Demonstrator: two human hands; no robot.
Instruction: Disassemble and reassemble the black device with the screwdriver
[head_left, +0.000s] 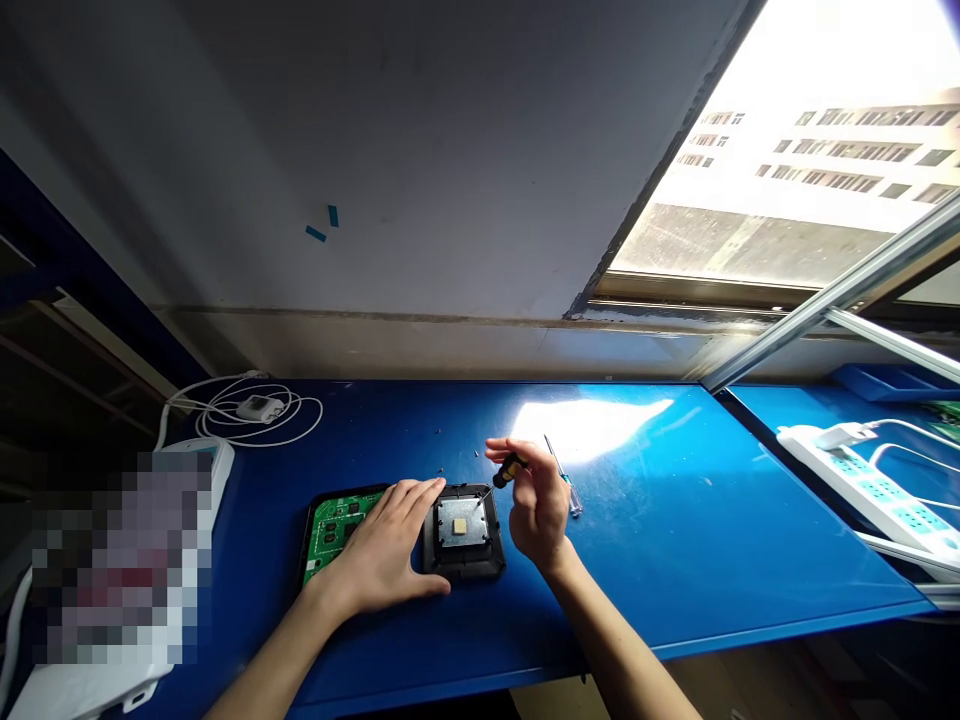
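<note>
A black plastic housing (465, 565) lies on the blue table, with a metal plate (472, 535) and a small pale square pad (460, 526) at its centre. My left hand (382, 550) rests with fingers stretched and thumb apart at the housing's left side, partly covering a green circuit board (330, 535) in a second black shell. My right hand (536, 495) is closed around a black and yellow screwdriver (510, 470), its shaft angled to the housing's upper right corner. Whether the tip touches a screw is too small to tell.
A second screwdriver (574, 500) with a clear handle lies right of my right hand. Tiny dark screws (441, 470) are scattered behind the housing. A coiled white cable (300, 437) sits back left, a white power strip (877, 490) at right. A metal frame bar (825, 300) slants at right.
</note>
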